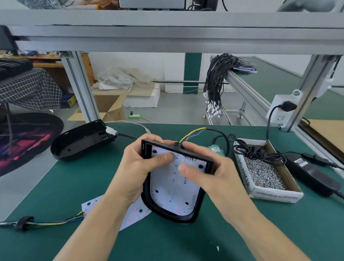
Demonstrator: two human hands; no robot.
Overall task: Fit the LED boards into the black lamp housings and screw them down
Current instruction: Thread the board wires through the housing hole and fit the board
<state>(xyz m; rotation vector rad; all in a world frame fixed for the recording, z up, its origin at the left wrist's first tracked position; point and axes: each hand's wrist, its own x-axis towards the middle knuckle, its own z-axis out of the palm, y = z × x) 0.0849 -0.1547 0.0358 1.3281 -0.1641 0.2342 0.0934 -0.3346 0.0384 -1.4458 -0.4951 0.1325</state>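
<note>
A black lamp housing (191,216) stands tilted up off the green mat at the centre, with a white LED board (171,191) lying inside it. My left hand (141,166) grips the housing's left wall, thumb pressing on the board. My right hand (210,170) grips the right wall, thumb on the board too. Coloured wires (192,133) leave the housing's far end. A second LED board (133,215) with its own wires lies flat on the mat under my left wrist. Another housing (79,140), without a board, sits at the far left.
A cardboard box of screws (263,172) stands at the right, with a black cable coiled on it. A green electric screwdriver (217,148) lies behind my right hand. A black power adapter (312,174) lies far right. One loose screw (218,248) lies on the mat near me.
</note>
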